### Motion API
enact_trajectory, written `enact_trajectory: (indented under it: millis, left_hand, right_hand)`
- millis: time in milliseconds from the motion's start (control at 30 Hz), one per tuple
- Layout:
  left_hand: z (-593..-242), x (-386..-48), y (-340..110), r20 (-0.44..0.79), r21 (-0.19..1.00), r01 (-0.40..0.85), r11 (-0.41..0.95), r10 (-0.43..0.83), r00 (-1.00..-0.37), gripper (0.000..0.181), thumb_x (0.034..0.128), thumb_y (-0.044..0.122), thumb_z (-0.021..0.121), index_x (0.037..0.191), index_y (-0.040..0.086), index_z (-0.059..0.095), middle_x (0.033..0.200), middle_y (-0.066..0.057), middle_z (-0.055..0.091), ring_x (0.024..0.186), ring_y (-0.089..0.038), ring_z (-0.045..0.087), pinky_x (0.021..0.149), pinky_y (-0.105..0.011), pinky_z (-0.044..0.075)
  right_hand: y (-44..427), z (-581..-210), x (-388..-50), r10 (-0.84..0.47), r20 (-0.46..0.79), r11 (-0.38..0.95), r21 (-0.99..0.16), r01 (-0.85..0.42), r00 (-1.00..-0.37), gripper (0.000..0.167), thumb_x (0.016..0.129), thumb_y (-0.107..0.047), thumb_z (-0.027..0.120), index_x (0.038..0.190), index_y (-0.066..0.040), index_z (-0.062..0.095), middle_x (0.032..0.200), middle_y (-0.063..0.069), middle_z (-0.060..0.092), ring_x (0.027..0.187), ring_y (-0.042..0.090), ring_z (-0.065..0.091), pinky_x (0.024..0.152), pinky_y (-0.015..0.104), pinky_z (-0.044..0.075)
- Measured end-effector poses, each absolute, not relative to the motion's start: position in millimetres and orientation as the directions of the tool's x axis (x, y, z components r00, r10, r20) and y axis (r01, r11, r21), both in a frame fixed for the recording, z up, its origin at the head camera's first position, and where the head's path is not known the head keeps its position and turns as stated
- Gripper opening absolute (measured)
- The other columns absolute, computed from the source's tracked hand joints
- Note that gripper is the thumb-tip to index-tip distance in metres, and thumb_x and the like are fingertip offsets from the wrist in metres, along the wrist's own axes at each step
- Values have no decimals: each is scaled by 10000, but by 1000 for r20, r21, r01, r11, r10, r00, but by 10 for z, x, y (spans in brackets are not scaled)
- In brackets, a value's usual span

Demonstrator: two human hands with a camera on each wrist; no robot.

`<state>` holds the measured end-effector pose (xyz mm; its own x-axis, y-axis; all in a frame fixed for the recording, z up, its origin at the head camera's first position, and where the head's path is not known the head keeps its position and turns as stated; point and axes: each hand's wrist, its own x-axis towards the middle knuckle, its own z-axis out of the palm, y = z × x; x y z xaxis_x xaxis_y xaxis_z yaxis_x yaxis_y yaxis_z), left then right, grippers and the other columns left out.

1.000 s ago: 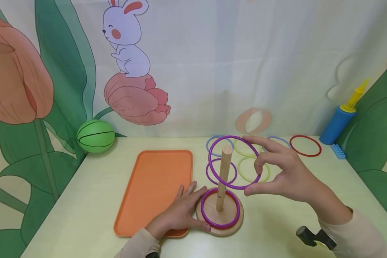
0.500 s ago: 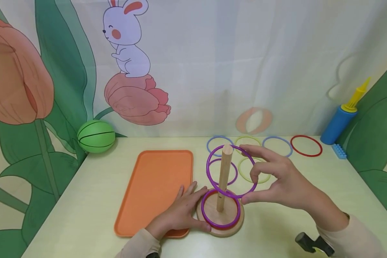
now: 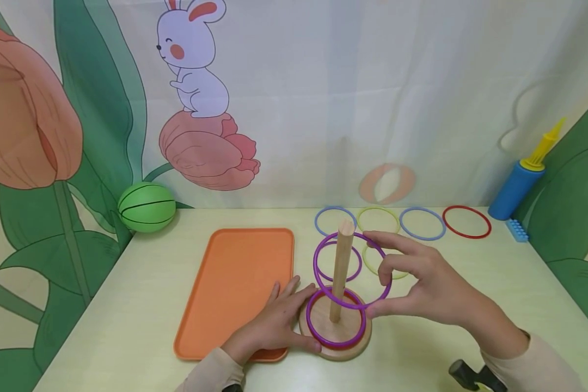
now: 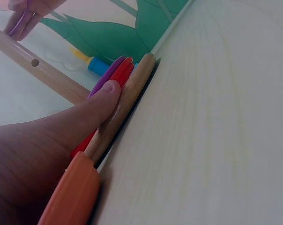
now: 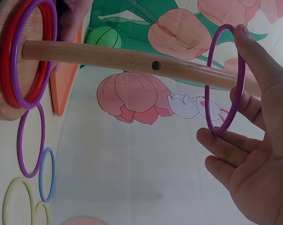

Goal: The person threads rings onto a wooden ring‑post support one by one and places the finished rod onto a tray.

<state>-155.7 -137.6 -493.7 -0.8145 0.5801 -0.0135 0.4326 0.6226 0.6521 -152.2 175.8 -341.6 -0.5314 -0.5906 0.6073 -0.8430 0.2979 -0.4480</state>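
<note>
In the head view my right hand (image 3: 426, 277) pinches a purple ring (image 3: 318, 272) between thumb and fingers. That ring encircles the upper part of an upright wooden peg (image 3: 342, 256), as the right wrist view also shows. The peg's round wooden base (image 3: 360, 348) carries another purple ring (image 3: 307, 321) lying over red (image 5: 8, 61). My left hand (image 3: 274, 321) rests against the base's left side, fingers spread and thumb at its front edge. In the left wrist view its thumb (image 4: 97, 103) touches the stacked rings and the base rim.
Left of the base lies an orange tray (image 3: 240, 283), partly under my left forearm. Behind the peg are a purple ring (image 3: 361, 264), blue rings (image 3: 445, 228), yellow-green rings (image 3: 399, 223) and a red ring (image 3: 490, 226). A green ball (image 3: 147, 207) and a blue pump (image 3: 514, 190) stand at the back corners.
My right hand has lowered the held purple ring, so that the peg's tip now rises above it. The left hand keeps its place at the base.
</note>
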Motion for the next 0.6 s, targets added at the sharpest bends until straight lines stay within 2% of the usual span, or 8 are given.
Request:
enact_trajectory:
  millis: [267,600]
  left_hand:
    - [-4937,-1557,-1376,-17,651,431,625,580,-815,1136,744,614,902,1663,241,348,1702,-5,350,1631,-320,42,1265,-588,-116]
    - [-4933,-1556,-1372,-24,664,417,621,575,-818,1160,735,620,906,1673,261,326,1704,17,343,1632,-310,31,1266,-577,-124]
  right_hand:
    - [1767,-3484,-1492,-583,556,339,-496,-799,-592,486,647,-387,1023,783,-310,564,1489,98,595,1355,250,593,1011,182,506]
    - [1770,-3629,-1479,-589,559,344,-479,-807,-583,432,710,-431,979,779,-308,571,1473,64,605,1362,251,588,1057,220,505]
